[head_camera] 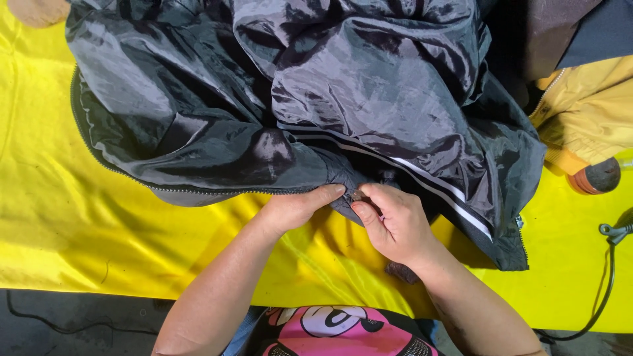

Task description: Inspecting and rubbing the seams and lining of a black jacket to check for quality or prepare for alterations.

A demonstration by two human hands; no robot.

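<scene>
A shiny black jacket (316,86) with a white stripe lies crumpled on a yellow sheet (79,224). Its zipper edge (119,173) runs along the lower left hem. My left hand (300,206) pinches the jacket's hem near the end of the zipper. Right beside it, my right hand (392,221) grips the same spot, fingers closed on a small metal zipper part (356,195). Both hands touch each other over the fabric.
A yellow jacket (587,112) lies at the right, with a brown round object (597,177) next to it. A dark cable with a clip (613,264) runs down the right edge. Dark floor shows below the sheet. My pink printed clothing (336,333) is at the bottom.
</scene>
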